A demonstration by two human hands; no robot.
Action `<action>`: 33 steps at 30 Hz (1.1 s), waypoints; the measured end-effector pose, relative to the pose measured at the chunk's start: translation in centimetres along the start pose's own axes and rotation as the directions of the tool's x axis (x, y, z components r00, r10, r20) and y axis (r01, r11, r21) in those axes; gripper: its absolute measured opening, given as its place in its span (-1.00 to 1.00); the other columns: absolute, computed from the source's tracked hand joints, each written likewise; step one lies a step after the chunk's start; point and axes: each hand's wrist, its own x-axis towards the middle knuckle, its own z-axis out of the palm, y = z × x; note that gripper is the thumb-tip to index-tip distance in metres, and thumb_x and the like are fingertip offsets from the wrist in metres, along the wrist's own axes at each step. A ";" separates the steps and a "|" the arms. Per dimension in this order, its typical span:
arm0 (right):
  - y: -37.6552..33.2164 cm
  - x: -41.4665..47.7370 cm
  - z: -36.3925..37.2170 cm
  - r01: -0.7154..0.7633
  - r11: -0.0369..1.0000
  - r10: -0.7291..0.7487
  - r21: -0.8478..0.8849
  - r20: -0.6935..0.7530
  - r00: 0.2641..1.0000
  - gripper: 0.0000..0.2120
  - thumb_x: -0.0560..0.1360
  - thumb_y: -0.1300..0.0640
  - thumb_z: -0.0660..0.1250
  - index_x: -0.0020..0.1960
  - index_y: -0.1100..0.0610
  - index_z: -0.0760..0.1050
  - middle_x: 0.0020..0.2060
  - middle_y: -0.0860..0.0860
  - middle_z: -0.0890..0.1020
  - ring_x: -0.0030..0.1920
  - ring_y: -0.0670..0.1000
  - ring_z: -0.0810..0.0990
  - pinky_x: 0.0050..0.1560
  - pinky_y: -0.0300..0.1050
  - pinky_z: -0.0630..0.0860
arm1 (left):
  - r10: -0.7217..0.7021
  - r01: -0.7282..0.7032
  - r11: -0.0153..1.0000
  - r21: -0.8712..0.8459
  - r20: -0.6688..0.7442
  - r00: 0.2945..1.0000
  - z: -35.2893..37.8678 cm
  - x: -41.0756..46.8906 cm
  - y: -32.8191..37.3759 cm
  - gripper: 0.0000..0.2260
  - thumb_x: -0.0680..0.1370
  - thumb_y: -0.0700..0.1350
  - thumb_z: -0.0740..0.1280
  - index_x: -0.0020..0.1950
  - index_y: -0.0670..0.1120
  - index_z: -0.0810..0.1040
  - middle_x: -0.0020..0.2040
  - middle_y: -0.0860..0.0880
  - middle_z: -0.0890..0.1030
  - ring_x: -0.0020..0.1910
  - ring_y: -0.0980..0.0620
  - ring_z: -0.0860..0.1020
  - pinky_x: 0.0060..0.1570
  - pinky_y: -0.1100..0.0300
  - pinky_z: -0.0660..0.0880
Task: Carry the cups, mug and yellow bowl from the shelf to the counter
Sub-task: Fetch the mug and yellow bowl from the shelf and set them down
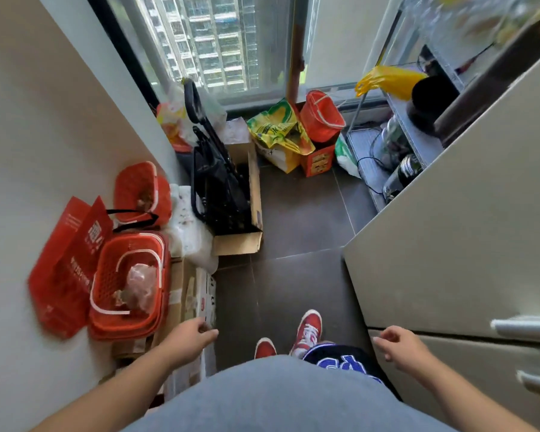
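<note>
Grey metal shelf (pixel 418 132) stands well ahead of both loosely open, empty hands: left hand (pixel 194 336), right hand (pixel 398 347). Walking-over step; next, reach up for the cups, probably in that blurred upper tier.

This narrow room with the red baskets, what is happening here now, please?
A person stands on the dark tiled floor and looks down. Both hands are empty: the left hand hangs near the red baskets by the wall, and the right hand is beside the beige cabinet. A metal shelf stands ahead on the right, near the window. No cup, mug or bowl can be made out clearly, and nothing is being carried yet.
</note>
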 end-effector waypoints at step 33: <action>-40.7 13.8 -32.7 0.680 0.652 -0.346 0.335 -0.667 0.660 -0.90 0.39 -0.04 0.42 -0.11 -0.08 0.62 -0.22 -0.16 0.70 -0.22 -0.17 0.64 -0.19 -0.38 0.52 | 0.906 -0.908 0.416 -0.057 -0.061 0.419 -27.4 14.5 62.2 -0.87 0.50 0.18 0.32 0.02 0.24 0.56 -0.07 0.25 0.66 -0.11 0.23 0.63 -0.18 0.38 0.52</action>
